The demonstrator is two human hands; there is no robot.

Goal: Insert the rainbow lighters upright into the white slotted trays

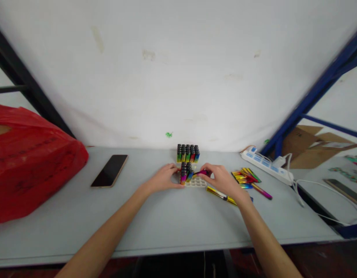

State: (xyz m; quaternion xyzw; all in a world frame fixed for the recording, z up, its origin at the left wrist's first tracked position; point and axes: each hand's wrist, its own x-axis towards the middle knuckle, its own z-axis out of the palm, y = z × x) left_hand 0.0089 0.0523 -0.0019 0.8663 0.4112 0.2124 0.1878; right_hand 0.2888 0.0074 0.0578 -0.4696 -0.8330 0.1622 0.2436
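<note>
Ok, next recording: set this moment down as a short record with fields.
left hand: at the left end of a white tray with holes; exact contact unclear
right hand: grip on a shiny purple-pink lighter, tilted
in tray: upright shiny multicoloured lighters with black tops, left part
behind tray: upright block of multicoloured black-topped lighters
right of tray: loose pile of shiny metallic-coloured lighters
far left: red plastic bag, black-screened flat phone
far right: long white power strip, brown cardboard box

The right hand (pixel 220 177) covers part of a lighter (pixel 200 172); the left edge crops the red bag (pixel 36 166).
</note>
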